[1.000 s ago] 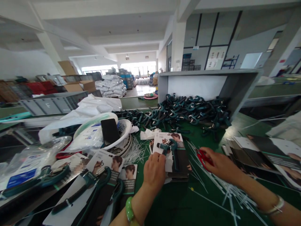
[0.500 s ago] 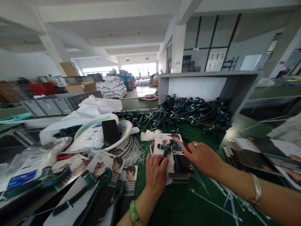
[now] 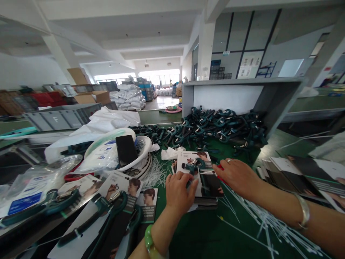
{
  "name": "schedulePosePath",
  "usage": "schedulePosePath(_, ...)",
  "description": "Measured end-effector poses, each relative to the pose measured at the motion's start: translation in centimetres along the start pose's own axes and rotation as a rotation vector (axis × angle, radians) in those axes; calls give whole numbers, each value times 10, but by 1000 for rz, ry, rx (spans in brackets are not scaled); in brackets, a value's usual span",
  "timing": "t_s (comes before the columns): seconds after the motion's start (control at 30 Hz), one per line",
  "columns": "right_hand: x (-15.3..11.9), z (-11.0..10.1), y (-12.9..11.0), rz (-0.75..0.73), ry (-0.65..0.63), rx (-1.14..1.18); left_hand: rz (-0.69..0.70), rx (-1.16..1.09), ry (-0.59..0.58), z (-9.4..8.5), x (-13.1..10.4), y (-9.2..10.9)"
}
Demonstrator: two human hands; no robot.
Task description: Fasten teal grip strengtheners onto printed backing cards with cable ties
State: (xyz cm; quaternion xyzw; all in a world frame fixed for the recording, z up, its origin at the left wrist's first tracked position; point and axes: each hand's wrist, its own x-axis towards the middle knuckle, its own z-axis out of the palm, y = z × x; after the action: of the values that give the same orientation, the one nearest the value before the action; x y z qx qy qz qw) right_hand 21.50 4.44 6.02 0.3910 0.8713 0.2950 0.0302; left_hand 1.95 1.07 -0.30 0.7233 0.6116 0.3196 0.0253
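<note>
A teal and black hand grip strengthener (image 3: 191, 168) lies on a printed cardboard card (image 3: 185, 157), which tops a stack of such cards. My left hand (image 3: 179, 192) is closed over the near part of the strengthener, its fingers curled and hiding the handle. In my right hand (image 3: 238, 178) is a pair of red-handled scissors (image 3: 220, 172), mostly covered by the fingers. Their silvery blades point left over the card, close to the strengthener. Whether the blades touch anything cannot be made out.
Many strengtheners (image 3: 223, 126) are heaped in and before a grey open-fronted box (image 3: 283, 104). White cable ties (image 3: 155, 174) lie left and right. Carded strengtheners (image 3: 107, 212) fill the near left, beside a white basin (image 3: 147, 149) carrying a phone (image 3: 126, 150). More cards (image 3: 291, 172) are stacked right.
My right hand has drawn slightly right and up with the scissors. The left hand has shifted a little, its fingers now farther over the strengthener's handle.
</note>
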Motion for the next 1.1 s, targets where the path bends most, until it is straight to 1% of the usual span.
schedulePosePath(0.1,1,2,0,-18,31,-22,-49,56,-33,0,9,8)
schedulePosePath(0.2,4,4,-3,-61,109,-92,-60,131,-90,8,19,16)
schedulePosePath(0.27,6,6,-4,-90,150,-132,-92,119,-124,14,24,18)
schedulePosePath(0.37,7,14,-4,-119,198,-149,-190,20,-152,20,27,16)
schedulePosePath(0.43,6,23,-3,-134,238,-128,-229,-71,-149,22,27,12)
schedulePosePath(0.53,3,37,-1,-137,279,-79,-237,-181,-141,24,26,5)
schedulePosePath(0.6,1,45,0,-127,284,-42,-234,-219,-139,25,26,1)
schedulePosePath(0.7,-2,51,2,-116,248,-4,-220,-245,-138,26,26,-1)
schedulePosePath(0.87,-1,55,4,-100,119,95,-206,-272,-129,25,25,-1)
schedulePosePath(1.0,3,50,2,-72,-10,186,-200,-288,-96,28,24,-1)
schedulePosePath(1.1,5,43,2,-35,-118,243,-212,-345,-57,30,25,-6)
